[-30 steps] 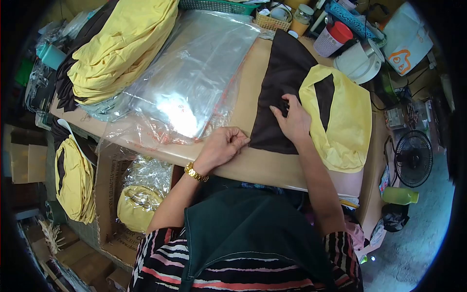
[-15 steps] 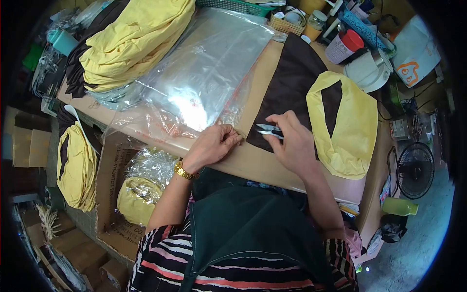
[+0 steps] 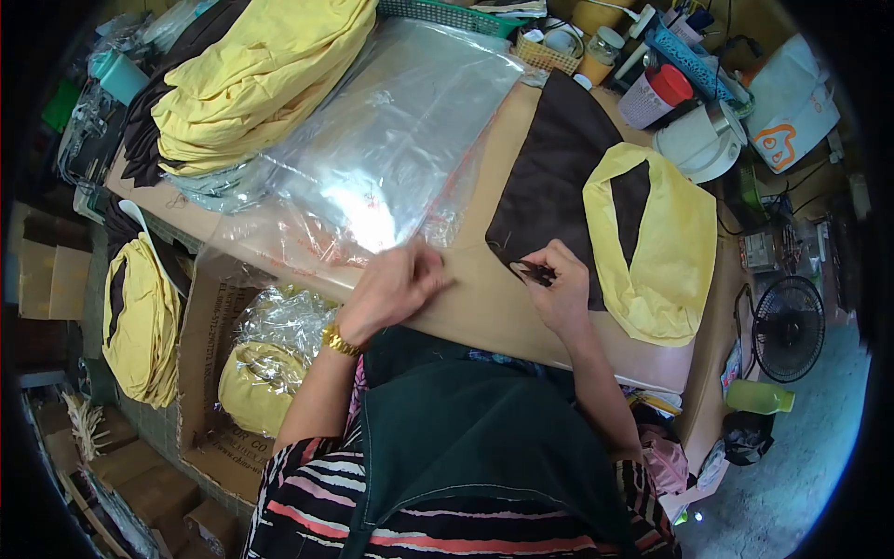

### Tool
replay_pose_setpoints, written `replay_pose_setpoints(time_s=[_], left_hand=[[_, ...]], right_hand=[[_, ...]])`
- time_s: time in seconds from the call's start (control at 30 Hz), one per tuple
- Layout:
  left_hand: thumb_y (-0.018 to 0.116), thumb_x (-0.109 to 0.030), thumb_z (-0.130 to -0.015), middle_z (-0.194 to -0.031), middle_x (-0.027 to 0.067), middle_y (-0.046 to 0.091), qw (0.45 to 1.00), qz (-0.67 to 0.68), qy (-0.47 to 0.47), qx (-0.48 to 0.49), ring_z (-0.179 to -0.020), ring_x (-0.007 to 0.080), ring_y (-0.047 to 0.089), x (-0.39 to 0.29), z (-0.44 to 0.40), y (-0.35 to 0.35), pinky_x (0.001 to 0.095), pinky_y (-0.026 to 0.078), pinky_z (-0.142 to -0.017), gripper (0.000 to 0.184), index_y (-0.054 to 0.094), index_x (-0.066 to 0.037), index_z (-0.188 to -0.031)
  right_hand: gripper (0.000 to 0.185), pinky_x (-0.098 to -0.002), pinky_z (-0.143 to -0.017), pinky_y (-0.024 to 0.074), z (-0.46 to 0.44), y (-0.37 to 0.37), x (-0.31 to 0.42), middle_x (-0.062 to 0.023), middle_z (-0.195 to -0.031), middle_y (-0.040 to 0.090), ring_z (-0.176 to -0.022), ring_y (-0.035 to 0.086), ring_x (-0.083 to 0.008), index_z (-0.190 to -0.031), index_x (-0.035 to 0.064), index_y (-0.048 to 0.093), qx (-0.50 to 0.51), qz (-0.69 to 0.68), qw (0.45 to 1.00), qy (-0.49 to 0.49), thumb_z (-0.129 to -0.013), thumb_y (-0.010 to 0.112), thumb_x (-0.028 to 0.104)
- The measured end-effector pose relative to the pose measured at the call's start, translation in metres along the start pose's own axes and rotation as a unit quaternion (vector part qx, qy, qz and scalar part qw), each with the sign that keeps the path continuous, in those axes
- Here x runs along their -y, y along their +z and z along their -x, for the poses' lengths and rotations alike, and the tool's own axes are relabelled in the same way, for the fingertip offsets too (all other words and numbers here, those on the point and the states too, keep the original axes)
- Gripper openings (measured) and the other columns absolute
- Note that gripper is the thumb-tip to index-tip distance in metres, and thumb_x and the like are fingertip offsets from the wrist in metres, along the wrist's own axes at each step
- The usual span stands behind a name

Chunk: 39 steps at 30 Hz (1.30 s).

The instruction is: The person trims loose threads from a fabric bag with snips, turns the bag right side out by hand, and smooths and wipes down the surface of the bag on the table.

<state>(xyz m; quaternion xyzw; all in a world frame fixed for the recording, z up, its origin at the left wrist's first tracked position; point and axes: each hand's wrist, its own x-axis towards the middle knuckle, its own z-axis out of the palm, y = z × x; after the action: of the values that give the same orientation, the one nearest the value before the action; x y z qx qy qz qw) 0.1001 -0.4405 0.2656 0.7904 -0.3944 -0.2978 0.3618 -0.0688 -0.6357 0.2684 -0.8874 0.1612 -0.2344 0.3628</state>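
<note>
My right hand point(image 3: 562, 291) is closed around a pair of small dark-handled thread snips point(image 3: 535, 272), with their blades mostly hidden now. It rests at the lower edge of a dark brown fabric piece point(image 3: 549, 177), which lies flat on the table. Just right of it, a yellow fabric loop point(image 3: 675, 270) overlaps the brown piece. My left hand point(image 3: 396, 284), a gold watch on its wrist, hovers over the table's front edge near the clear plastic bags. Its fingers are loosely curled, slightly apart and blurred, and I see nothing between them.
Clear plastic bags point(image 3: 391, 121) cover the table's middle. A yellow fabric pile point(image 3: 261, 84) stands at back left. Below the table's left edge is a cardboard box point(image 3: 209, 373) with a bagged yellow bundle. Baskets, cups and a fan point(image 3: 789, 328) line the right side.
My left hand has moved left, away from the brown fabric's corner. My right hand has turned and come down slightly, hiding the snips' blades. The brown fabric's lower-left corner has shifted right.
</note>
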Motion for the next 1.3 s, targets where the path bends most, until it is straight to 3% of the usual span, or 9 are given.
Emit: replay_pose_setpoints(time_s=[0.13,0.2,0.23,0.3,0.57,0.73,0.87,1.07,1.3], left_hand=[[0.077,-0.024,-0.084,-0.074,0.0032,0.06,0.978,0.152,0.026,0.141,-0.064,0.0134,0.058,-0.013,-0.001,0.034,0.0303,0.049,-0.061,0.041,0.061,0.001,-0.11],[0.08,-0.022,-0.083,-0.079,-0.0001,0.06,0.9,0.433,0.014,-0.036,-0.06,0.0081,0.054,-0.014,-0.01,0.07,0.0236,0.046,-0.055,0.042,0.059,0.002,-0.111],[0.08,-0.022,-0.083,-0.079,-0.0001,0.06,0.901,0.433,0.013,-0.036,-0.06,0.0081,0.054,-0.02,-0.012,0.073,0.0236,0.046,-0.055,0.042,0.059,0.002,-0.111],[0.08,-0.018,-0.083,-0.083,-0.001,0.059,0.775,0.628,-0.05,-0.058,-0.057,0.0056,0.051,-0.031,-0.017,0.073,0.017,0.043,-0.051,0.04,0.06,0.002,-0.111],[0.066,-0.012,-0.094,-0.084,0.0032,0.066,0.747,0.654,-0.107,-0.054,-0.069,0.0072,0.064,-0.02,-0.018,0.075,0.0169,0.054,-0.06,0.017,0.064,0.001,-0.105],[0.057,-0.012,-0.099,-0.094,0.0102,0.068,0.736,0.667,-0.106,-0.054,-0.089,0.0142,0.07,-0.018,-0.014,0.073,0.0219,0.06,-0.08,0.019,0.062,0.005,-0.107],[0.05,-0.013,-0.102,-0.109,0.0179,0.063,0.657,0.742,-0.119,-0.056,-0.103,0.0238,0.066,-0.022,-0.015,0.074,0.029,0.057,-0.094,0.025,0.056,0.01,-0.107],[0.046,-0.014,-0.104,-0.116,0.021,0.059,0.628,0.772,-0.095,0.006,-0.114,0.0296,0.062,-0.031,-0.005,0.063,0.0342,0.053,-0.101,0.028,0.051,0.012,-0.11],[0.047,-0.015,-0.104,-0.11,0.0139,0.06,0.686,0.723,-0.081,-0.019,-0.104,0.021,0.065,-0.048,-0.001,0.058,0.0332,0.054,-0.099,0.024,0.053,0.007,-0.11]], right_hand=[[0.016,-0.0245,-0.054,0.0387,0.0,0.001,0.006,-0.0049,-0.073,0.051,-0.062,0.05,-0.0103,-0.082,-0.0014,0.064,-0.03,-0.031,0.999,-0.017,-0.072,0.076,-0.007],[0.016,-0.0241,-0.054,0.039,0.001,0.003,0.012,-0.0049,-0.073,0.051,-0.062,0.049,-0.0102,-0.083,-0.0011,0.065,-0.024,-0.031,0.999,-0.023,-0.072,0.076,-0.006],[0.016,-0.0237,-0.053,0.0393,0.002,0.003,0.015,-0.0048,-0.073,0.051,-0.061,0.049,-0.0101,-0.083,-0.0009,0.065,-0.02,-0.029,0.999,-0.027,-0.072,0.076,-0.006],[0.019,-0.0257,-0.053,0.0406,0.005,0.005,0.016,-0.0053,-0.073,0.05,-0.061,0.051,-0.0122,-0.084,0.0003,0.065,-0.011,-0.021,0.999,-0.028,-0.069,0.075,-0.006],[0.016,-0.0292,-0.06,0.0465,-0.003,0.01,-0.012,-0.0079,-0.08,0.059,-0.068,0.062,-0.0182,-0.088,0.0031,0.065,0.017,-0.155,0.988,0.016,-0.075,0.073,-0.002],[0.023,-0.0366,-0.069,0.0515,-0.022,-0.004,-0.056,-0.0112,-0.09,0.067,-0.078,0.067,-0.0267,-0.102,0.0067,0.061,-0.017,0.165,0.98,0.107,-0.083,0.072,0.012],[0.026,-0.0364,-0.069,0.0513,-0.023,-0.006,-0.058,-0.0114,-0.089,0.066,-0.079,0.067,-0.0268,-0.106,0.0071,0.06,-0.012,0.152,0.982,0.114,-0.085,0.072,0.015],[0.028,-0.0348,-0.068,0.0497,-0.015,-0.016,-0.015,-0.009,-0.093,0.061,-0.078,0.064,-0.0256,-0.106,0.0072,0.062,-0.091,-0.018,0.992,0.08,-0.083,0.074,0.018],[0.026,-0.0346,-0.06,0.0459,-0.004,-0.027,0.059,-0.0042,-0.084,0.053,-0.068,0.058,-0.0232,-0.091,0.0108,0.063,-0.076,0.18,0.972,-0.134,-0.071,0.078,0.016]])
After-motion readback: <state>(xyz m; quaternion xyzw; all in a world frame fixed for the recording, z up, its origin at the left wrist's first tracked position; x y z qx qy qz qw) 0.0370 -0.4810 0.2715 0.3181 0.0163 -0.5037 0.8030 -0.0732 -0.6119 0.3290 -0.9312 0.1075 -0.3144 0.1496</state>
